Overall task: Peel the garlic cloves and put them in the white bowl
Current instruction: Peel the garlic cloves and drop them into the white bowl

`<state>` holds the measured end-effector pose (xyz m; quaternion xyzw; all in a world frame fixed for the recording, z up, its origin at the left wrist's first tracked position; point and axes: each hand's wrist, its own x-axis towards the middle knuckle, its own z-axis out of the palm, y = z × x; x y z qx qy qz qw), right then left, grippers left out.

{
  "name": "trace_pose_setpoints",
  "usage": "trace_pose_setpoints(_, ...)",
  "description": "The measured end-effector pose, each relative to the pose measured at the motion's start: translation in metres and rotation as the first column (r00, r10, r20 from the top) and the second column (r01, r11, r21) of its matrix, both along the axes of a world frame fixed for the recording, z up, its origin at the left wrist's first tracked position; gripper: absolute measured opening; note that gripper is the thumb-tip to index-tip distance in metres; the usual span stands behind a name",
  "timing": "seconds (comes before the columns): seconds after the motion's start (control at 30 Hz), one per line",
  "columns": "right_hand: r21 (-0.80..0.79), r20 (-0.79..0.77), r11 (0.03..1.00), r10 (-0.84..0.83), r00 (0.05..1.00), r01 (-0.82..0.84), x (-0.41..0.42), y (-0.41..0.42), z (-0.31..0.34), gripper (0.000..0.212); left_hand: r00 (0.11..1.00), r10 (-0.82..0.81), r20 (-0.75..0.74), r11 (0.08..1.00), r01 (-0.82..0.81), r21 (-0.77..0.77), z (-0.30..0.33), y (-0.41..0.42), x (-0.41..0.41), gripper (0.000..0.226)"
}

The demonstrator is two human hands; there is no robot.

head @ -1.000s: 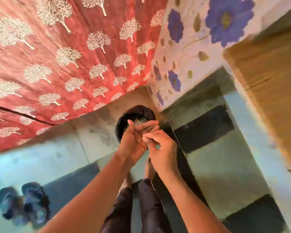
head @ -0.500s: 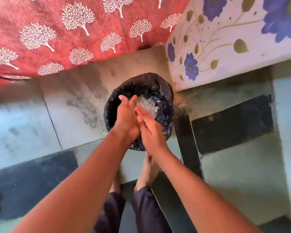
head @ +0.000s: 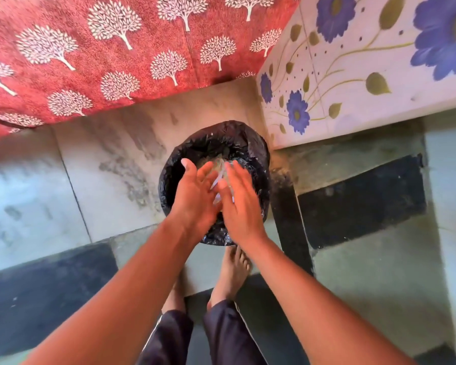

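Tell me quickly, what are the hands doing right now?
Left hand and right hand open, fingers straight, over black-lined bin. Pale scraps between them. No garlic or white bowl in view.

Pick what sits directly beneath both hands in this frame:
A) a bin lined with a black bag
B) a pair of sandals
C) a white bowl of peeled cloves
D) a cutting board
A: the left hand and right hand hover, fingers spread, over the black-bagged bin on the floor.

both hands, left hand [head: 195, 196] beside right hand [head: 241, 204], hang over the bag-lined bin [head: 190, 151] on the floor [head: 103, 180]; curtain [head: 116, 48] behind it, tiled block [head: 353, 88] to its right, bare feet [head: 232, 272] before it.
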<state>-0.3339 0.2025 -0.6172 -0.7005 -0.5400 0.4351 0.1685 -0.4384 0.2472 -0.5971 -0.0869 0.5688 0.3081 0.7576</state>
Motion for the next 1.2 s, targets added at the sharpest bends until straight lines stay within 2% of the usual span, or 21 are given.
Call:
trace_pose_setpoints(0.07, 0.063, -0.248, 0.991, 0.134, 0.959, -0.122, -0.016, -0.009, 0.017, 0.052, 0.999, 0.004, -0.041, 0.999, -0.006, -0.043, -0.001, -0.001, 0.0, 0.083)
trace_pose_setpoints(0.1, 0.04, -0.306, 0.986, 0.165, 0.937, -0.161, -0.018, -0.013, 0.014, 0.05, 1.0, -0.009, -0.028, 0.998, 0.008, -0.055, 0.0, -0.001, -0.001, 0.087)
trace_pose_setpoints(0.13, -0.006, -0.296, 0.985, 0.163, 0.941, -0.172, -0.014, -0.014, 0.007, 0.051, 1.0, -0.023, 0.019, 0.998, 0.024, -0.053, 0.001, -0.003, -0.002, 0.09)
trace_pose_setpoints(0.2, -0.143, -0.092, 0.987, 0.064, 0.994, -0.076, 0.0, -0.01, -0.01, 0.057, 0.993, -0.024, 0.117, 0.999, 0.027, -0.018, 0.01, -0.006, -0.001, 0.091)
trace_pose_setpoints(0.23, -0.181, 0.031, 0.983, -0.01, 0.999, 0.015, 0.006, -0.007, -0.012, 0.063, 0.992, -0.047, 0.114, 0.999, 0.047, 0.001, 0.012, -0.008, -0.002, 0.087)
trace_pose_setpoints(0.27, -0.166, 0.086, 0.982, -0.072, 0.994, 0.085, 0.009, -0.005, -0.011, 0.066, 0.995, -0.076, 0.07, 0.997, 0.075, 0.012, 0.014, -0.01, -0.002, 0.082)
trace_pose_setpoints(0.3, -0.102, 0.067, 0.992, -0.073, 0.995, 0.08, 0.008, -0.006, -0.005, 0.064, 0.996, -0.074, 0.041, 0.997, 0.073, 0.023, 0.015, -0.012, -0.003, 0.079)
trace_pose_setpoints(0.37, 0.02, -0.067, 0.997, 0.081, 0.994, -0.08, 0.0, -0.011, 0.01, 0.051, 0.997, -0.04, 0.064, 0.999, 0.04, 0.01, 0.022, -0.013, -0.003, 0.076)
trace_pose_setpoints(0.43, 0.01, -0.168, 0.987, 0.16, 0.973, -0.161, -0.004, -0.018, 0.022, 0.046, 0.996, -0.034, 0.08, 0.999, 0.035, -0.012, 0.037, -0.013, -0.003, 0.078)
trace_pose_setpoints(0.53, -0.041, -0.039, 0.996, -0.08, 0.996, 0.079, 0.008, -0.018, 0.044, 0.046, 0.977, -0.201, -0.066, 0.975, 0.206, 0.087, 0.087, -0.019, -0.006, 0.058)
trace_pose_setpoints(0.6, 0.022, -0.009, 0.977, -0.21, 0.978, 0.211, 0.015, -0.02, 0.079, 0.051, 0.934, -0.287, -0.212, 0.932, 0.323, 0.163, 0.128, -0.027, -0.009, 0.041)
trace_pose_setpoints(0.7, 0.12, -0.102, 0.921, -0.36, 0.927, 0.371, 0.022, -0.029, 0.171, 0.032, 0.864, -0.348, -0.364, 0.842, 0.459, 0.284, 0.216, -0.037, -0.009, 0.027)
trace_pose_setpoints(0.8, 0.182, -0.204, 0.855, -0.451, 0.869, 0.486, 0.021, -0.051, 0.276, 0.021, 0.782, -0.416, -0.463, 0.708, 0.599, 0.375, 0.312, -0.047, -0.005, 0.022)
trace_pose_setpoints(0.9, 0.234, -0.255, 0.787, -0.517, 0.817, 0.57, 0.028, -0.082, 0.383, 0.016, 0.732, -0.449, -0.513, 0.607, 0.671, 0.426, 0.405, -0.062, 0.004, 0.021)
trace_pose_setpoints(1.03, 0.321, -0.306, 0.67, -0.595, 0.743, 0.669, 0.047, -0.128, 0.498, 0.014, 0.679, -0.472, -0.562, 0.469, 0.734, 0.492, 0.499, -0.093, 0.025, 0.019)
trace_pose_setpoints(1.1, 0.364, -0.336, 0.591, -0.638, 0.693, 0.72, 0.06, -0.15, 0.538, 0.013, 0.666, -0.479, -0.572, 0.403, 0.746, 0.531, 0.53, -0.112, 0.041, 0.018)
trace_pose_setpoints(1.2, 0.46, -0.292, 0.471, -0.72, 0.63, 0.752, 0.09, -0.188, 0.583, 0.013, 0.62, -0.513, -0.593, 0.268, 0.772, 0.576, 0.564, -0.138, 0.078, 0.017)
